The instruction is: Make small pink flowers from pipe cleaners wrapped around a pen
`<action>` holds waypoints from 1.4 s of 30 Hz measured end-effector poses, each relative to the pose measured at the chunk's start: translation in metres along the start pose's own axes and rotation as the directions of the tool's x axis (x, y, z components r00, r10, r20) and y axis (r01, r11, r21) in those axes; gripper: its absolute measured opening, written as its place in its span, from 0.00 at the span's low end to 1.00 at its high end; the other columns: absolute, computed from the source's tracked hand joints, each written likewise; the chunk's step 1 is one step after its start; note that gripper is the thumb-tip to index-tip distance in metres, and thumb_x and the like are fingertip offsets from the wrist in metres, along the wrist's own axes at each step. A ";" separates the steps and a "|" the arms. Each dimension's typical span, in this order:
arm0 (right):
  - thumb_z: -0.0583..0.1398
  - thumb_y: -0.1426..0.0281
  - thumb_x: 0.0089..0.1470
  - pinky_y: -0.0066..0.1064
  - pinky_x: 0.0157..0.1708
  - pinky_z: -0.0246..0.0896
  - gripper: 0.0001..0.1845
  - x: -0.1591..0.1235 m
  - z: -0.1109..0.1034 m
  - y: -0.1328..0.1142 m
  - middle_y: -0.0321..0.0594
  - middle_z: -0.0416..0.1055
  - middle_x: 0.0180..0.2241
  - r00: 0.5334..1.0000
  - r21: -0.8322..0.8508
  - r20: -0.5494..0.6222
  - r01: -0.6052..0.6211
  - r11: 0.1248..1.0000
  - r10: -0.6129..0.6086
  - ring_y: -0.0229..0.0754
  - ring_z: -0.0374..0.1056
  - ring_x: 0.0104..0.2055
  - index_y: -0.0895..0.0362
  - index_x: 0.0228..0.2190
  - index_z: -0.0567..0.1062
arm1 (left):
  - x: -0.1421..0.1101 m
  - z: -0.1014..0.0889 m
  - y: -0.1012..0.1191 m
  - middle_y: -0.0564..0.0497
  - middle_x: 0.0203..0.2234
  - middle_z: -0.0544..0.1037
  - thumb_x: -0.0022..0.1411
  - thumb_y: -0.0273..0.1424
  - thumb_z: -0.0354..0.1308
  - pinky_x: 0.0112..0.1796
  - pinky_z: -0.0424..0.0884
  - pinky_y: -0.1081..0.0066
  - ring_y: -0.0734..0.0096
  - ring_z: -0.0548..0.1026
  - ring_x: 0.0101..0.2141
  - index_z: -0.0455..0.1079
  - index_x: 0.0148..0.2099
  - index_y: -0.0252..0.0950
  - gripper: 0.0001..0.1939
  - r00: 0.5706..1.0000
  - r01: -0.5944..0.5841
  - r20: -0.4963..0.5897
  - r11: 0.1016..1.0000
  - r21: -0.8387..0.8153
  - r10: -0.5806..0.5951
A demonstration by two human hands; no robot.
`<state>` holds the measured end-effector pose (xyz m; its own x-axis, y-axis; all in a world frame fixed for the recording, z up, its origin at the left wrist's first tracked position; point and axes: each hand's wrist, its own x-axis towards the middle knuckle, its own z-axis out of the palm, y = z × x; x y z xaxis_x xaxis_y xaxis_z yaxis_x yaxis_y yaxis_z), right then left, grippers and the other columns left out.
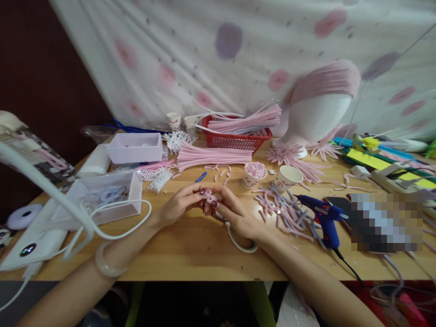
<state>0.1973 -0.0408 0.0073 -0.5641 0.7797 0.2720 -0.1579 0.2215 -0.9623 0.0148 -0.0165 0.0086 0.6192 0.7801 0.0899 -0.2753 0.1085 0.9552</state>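
So on the far left of our table we've got a white device with a lit display [27,250], then an open white box [136,200] with bluish-grey loops inside. Next comes our left hand [177,205], thumb and fingers pinching one side of a looped pink piece [209,196], and that piece sits mid-air over the front-middle of the wooden table [190,254]. Our right hand [238,214] has its fingers curled around the other side, gripping it too, so we're two-handed on this one. Just past that there's a paper cup [252,180] full of pink bits, a second paper cup [289,177], a messy pile of pink and grey fuzzy strips [289,212], and a blue glue gun [322,214] lying beside them.
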 end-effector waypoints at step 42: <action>0.61 0.59 0.57 0.27 0.27 0.54 0.16 0.007 -0.008 0.001 0.31 0.68 0.24 0.990 0.183 -0.025 -0.134 0.974 0.141 0.35 0.63 0.25 0.54 0.38 0.61 | 0.000 0.001 0.006 0.50 0.26 0.78 0.57 0.43 0.63 0.32 0.69 0.72 0.71 0.75 0.28 0.71 0.34 0.33 0.16 0.996 0.084 -0.054 0.985 0.150 -0.077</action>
<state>0.1997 -0.0306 0.0086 -0.5606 0.8173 0.1334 -0.2261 0.0039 -0.9741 0.0143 -0.0166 0.0150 0.5982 0.8013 0.0009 -0.1091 0.0803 0.9908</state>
